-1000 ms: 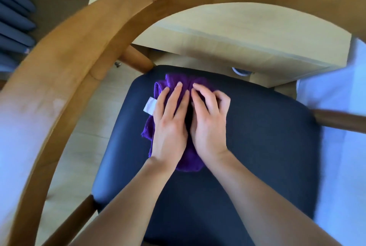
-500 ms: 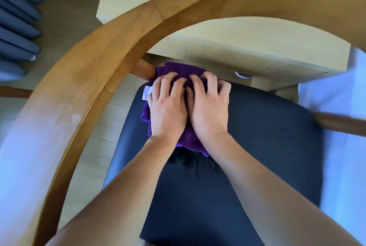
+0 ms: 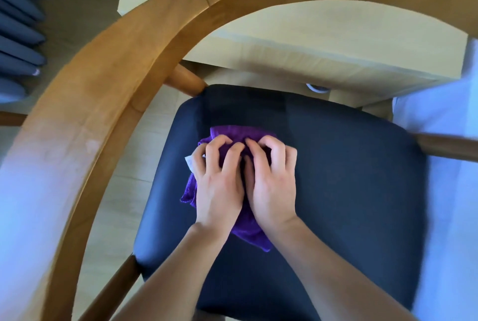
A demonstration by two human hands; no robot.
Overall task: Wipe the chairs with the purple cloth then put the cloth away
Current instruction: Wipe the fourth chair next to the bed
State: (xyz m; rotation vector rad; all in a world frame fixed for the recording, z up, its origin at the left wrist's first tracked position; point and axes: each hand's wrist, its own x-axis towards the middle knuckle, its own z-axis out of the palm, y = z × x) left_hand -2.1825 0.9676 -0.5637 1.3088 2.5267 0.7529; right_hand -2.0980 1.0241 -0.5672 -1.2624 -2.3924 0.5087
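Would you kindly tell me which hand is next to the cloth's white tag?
The left hand: its outermost finger lies beside the white tag of the purple cloth, whereas the right hand grips the cloth on the far side from it.

Pale light-wood counter [image 3: 323,36], upper centre of frame; front edge in shade. Small round whitish-blue fitting [image 3: 316,87] just under that edge, kind unclear. Dark blue pleated curtain folds [image 3: 18,43] at upper left. Light wood-plank floor [image 3: 144,155] left of centre. White fabric [image 3: 450,191] along right edge, blurred.
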